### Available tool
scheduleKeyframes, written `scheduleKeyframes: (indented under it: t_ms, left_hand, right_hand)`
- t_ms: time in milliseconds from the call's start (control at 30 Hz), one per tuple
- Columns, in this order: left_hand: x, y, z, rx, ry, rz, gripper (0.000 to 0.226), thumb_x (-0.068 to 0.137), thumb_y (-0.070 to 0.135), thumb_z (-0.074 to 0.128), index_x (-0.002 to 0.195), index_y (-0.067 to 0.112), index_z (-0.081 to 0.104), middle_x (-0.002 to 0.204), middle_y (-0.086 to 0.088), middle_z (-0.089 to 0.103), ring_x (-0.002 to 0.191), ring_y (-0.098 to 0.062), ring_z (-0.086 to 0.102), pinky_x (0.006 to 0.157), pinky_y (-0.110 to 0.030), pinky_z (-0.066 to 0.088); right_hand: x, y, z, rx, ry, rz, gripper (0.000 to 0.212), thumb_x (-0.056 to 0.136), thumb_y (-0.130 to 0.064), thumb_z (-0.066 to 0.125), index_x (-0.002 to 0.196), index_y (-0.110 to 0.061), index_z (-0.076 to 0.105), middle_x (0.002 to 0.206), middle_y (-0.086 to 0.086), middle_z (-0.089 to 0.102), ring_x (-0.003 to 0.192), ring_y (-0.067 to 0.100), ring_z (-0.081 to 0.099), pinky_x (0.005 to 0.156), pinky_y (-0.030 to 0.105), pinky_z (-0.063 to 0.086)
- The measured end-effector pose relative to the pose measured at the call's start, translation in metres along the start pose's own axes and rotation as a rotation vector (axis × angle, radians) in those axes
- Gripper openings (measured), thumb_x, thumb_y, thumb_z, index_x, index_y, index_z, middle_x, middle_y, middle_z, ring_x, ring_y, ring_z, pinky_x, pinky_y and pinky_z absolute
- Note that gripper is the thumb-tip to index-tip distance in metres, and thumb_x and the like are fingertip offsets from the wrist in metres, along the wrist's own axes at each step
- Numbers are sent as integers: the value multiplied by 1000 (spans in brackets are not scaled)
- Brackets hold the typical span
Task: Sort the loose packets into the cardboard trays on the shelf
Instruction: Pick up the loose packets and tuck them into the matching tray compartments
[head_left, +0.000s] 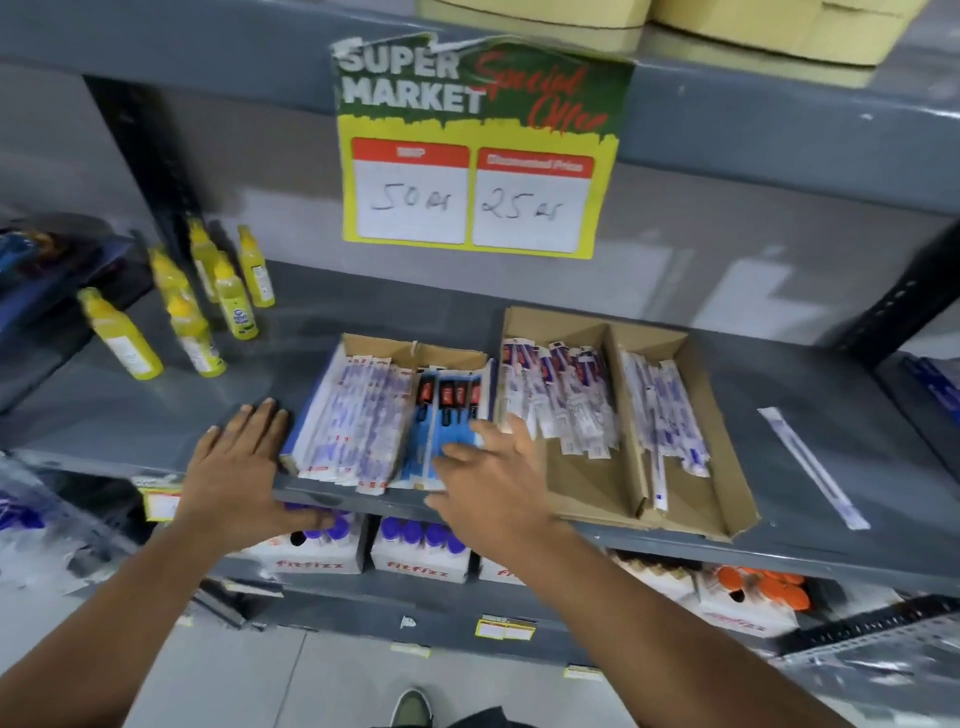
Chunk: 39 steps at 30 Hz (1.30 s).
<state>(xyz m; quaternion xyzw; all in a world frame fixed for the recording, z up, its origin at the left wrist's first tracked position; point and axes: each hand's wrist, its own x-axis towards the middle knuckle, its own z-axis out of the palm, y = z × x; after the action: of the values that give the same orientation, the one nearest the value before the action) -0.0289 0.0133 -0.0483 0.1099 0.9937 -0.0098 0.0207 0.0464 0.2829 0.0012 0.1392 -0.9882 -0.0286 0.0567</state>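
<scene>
Presently, left hand (236, 462): spread flat and open, holding nothing, on the grey shelf (130, 410) against the left tray's side.
Right hand (491, 475): fingers splayed, gripping nothing, over the blue packets (441, 415).
Left tray (384, 410): full of packets, at the shelf's front edge.
Right tray (691, 415): two compartments, both partly filled.
Loose packet (810, 465): alone on the shelf, right of the right tray.
Yellow bottles (208, 301): back left.

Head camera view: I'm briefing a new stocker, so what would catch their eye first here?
The yellow-and-green offer sign hanging from the upper shelf edge dominates. Below it, two cardboard trays of packets sit mid-shelf, both open hands at the left tray. One loose packet lies to the right.
</scene>
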Motion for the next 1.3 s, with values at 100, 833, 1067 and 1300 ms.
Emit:
scheduleKeyframes:
  t_ms: [100,833,1067,1300]
  left_hand:
    - [-1,-5,3,-37,45,9,150,31,105,35,148,11,22,158,-5,20,145,-26,13,115,-48,15]
    - [0,-6,4,-32,45,8,144,36,101,41,143,6,34,153,-13,32,140,-33,26,109,-56,25]
    - [1,-8,5,-21,30,9,144,37,102,38,146,9,28,155,-10,28,142,-31,21,112,-54,22]
    - [-1,-5,1,-25,25,5,147,35,105,30,149,12,22,158,-6,20,145,-26,13,115,-48,16]
  right_hand:
    - [-9,40,-24,203,301,58,25,86,-36,55,94,-22,74,101,-5,74,103,20,62,100,47,40]
    - [-121,221,-42,385,676,946,12,91,-19,63,97,-14,72,93,10,72,81,18,62,78,13,40]
    - [-85,123,-48,945,421,563,17,87,-24,67,81,-39,73,85,-19,69,81,4,64,75,22,52]
    - [-75,100,-33,836,485,418,28,81,-15,76,82,-42,69,97,-24,65,88,7,62,77,20,49]
